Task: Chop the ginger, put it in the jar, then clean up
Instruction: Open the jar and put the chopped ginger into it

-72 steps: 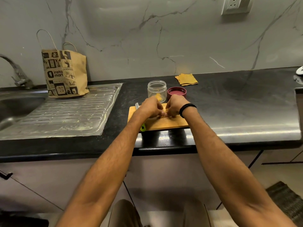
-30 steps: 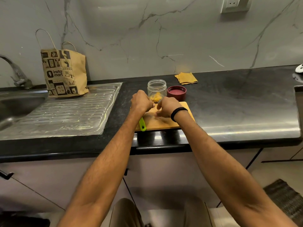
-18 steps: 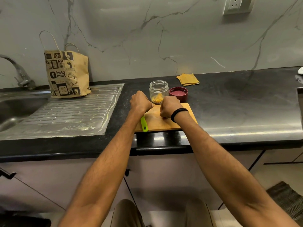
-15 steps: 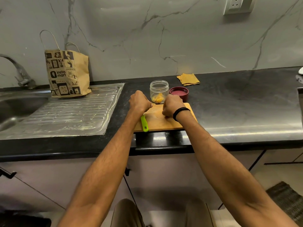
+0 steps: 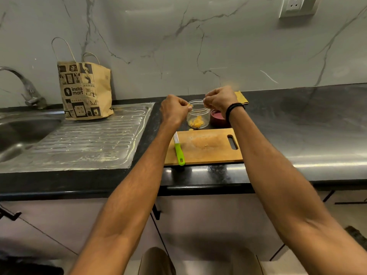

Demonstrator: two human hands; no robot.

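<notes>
A clear jar (image 5: 198, 114) stands open on the black counter behind the wooden cutting board (image 5: 206, 147), with yellow ginger pieces (image 5: 196, 122) at its bottom. My left hand (image 5: 174, 110) is curled at the jar's left rim and pinches a small ginger piece. My right hand (image 5: 219, 100) is curled above the jar's right rim; what its fingertips hold is too small to tell. A green-handled knife (image 5: 178, 149) lies on the board's left side. One ginger bit (image 5: 190, 130) lies on the counter by the jar's base.
The jar's red lid (image 5: 216, 118) lies right of the jar, partly behind my right wrist. A folded yellow cloth (image 5: 241, 97) sits near the wall. A paper bag (image 5: 85, 92) stands on the steel drainboard (image 5: 79, 143); sink and tap at far left.
Both hands have lifted off the cutting board and moved back to the mouth of the jar. The board's middle now shows only small crumbs.
</notes>
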